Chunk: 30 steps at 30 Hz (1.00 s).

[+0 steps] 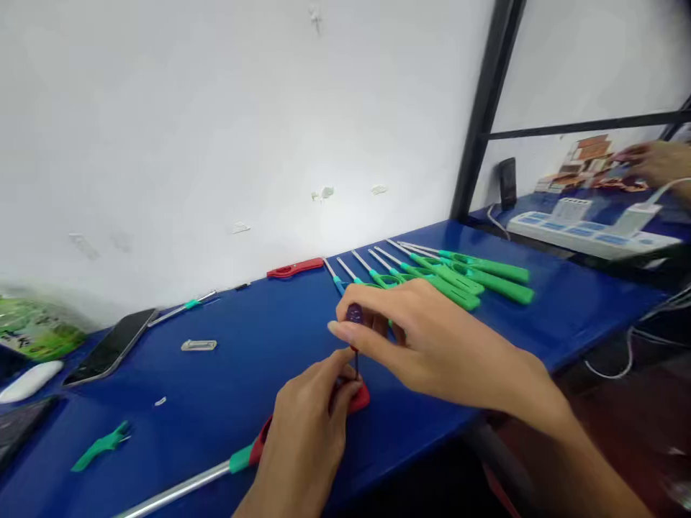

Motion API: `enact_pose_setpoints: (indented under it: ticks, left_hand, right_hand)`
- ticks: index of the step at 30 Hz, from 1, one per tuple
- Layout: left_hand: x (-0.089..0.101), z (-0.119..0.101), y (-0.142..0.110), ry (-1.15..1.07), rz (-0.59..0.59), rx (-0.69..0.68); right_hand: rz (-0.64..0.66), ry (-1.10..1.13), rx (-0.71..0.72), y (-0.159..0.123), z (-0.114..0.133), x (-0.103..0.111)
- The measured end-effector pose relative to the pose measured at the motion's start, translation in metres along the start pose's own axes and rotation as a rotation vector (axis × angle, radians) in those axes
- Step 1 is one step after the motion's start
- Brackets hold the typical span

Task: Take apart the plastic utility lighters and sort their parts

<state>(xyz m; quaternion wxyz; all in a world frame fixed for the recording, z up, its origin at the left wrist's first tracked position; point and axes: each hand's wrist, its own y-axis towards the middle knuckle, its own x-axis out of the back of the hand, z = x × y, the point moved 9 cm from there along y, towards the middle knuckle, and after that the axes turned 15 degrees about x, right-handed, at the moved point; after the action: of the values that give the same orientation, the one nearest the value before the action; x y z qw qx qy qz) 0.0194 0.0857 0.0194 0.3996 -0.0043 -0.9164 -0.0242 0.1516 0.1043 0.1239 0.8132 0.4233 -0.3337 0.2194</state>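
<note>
My left hand (307,424) is closed round the red handle of a long-nosed gas lighter (359,397), pressing it down on the blue table. The lighter's metal tube and green collar (241,459) stick out toward the lower left. Above the handle's end, my right hand (415,338) grips the dark purple handle of a small screwdriver (354,314) between thumb and fingers. Its thin shaft stands upright, with the tip down at the red handle; my left fingertips hide the exact contact.
Several green-handled lighters (448,284) lie in a row behind my right hand. A red handle piece (296,267) rests by the wall. Leftward are a phone (111,349), a green plastic piece (102,446) and a small metal part (199,345). A power strip (594,234) and another person's hand are at right.
</note>
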Motion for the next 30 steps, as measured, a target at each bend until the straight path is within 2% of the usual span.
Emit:
enact_pose_setpoints:
  ticks: [9,15,21,24,27,30]
  left_hand:
    - [0.001,-0.003,-0.002,0.016,-0.019,-0.023]
    - [0.003,-0.008,-0.003,0.056,-0.013,-0.039]
    - [0.003,-0.015,-0.003,0.123,0.020,-0.102]
    - [-0.002,-0.012,-0.008,0.183,0.013,-0.146]
    - [-0.006,-0.005,-0.016,0.219,-0.038,-0.210]
    - [-0.005,0.000,-0.024,0.219,-0.106,-0.296]
  right_hand:
    - [-0.035,-0.002,0.026,-0.002,0.004,0.001]
    - [0.004,-0.022,0.032,-0.005,0.004,-0.003]
    - [0.007,0.015,0.025,-0.003,0.002,-0.003]
    - [-0.007,0.070,0.087,-0.002,0.007,-0.005]
    - [-0.056,0.192,0.124,-0.006,0.010,-0.012]
    - [-0.193,0.247,0.102,-0.016,0.004,-0.015]
